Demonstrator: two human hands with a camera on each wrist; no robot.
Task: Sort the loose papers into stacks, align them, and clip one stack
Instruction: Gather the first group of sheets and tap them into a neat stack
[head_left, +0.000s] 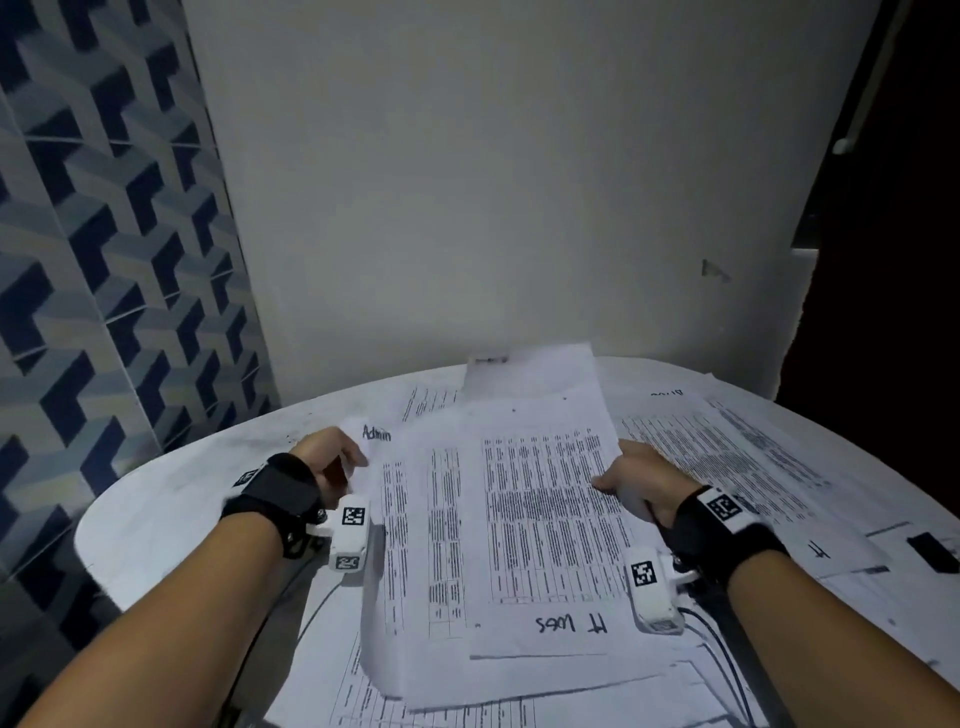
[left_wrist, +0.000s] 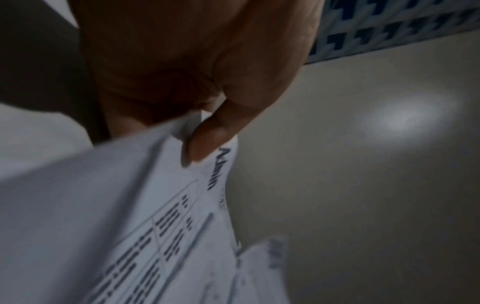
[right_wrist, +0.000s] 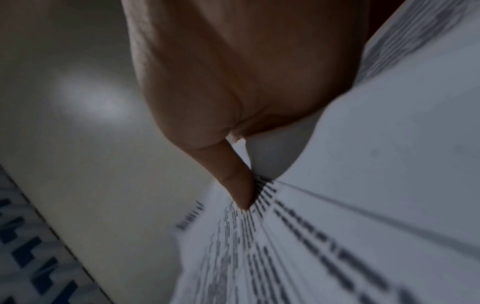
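A bundle of printed sheets (head_left: 519, 519) is held over the white table (head_left: 171, 509), its top page marked "IT logs" near me. My left hand (head_left: 332, 457) pinches the bundle's left edge beside a page headed "Admin" (left_wrist: 221, 170), thumb on top. My right hand (head_left: 628, 478) pinches the right edge, its thumb (right_wrist: 233, 181) pressed on the printed rows. More printed sheets (head_left: 727, 452) lie spread on the table to the right and below the bundle. No clip can be made out.
A plain white wall (head_left: 493, 182) rises just behind the table. Blue patterned tiles (head_left: 104, 260) cover the wall to the left. A small dark object (head_left: 935, 553) lies on the papers at the far right edge. Cables (head_left: 727, 670) trail near my right wrist.
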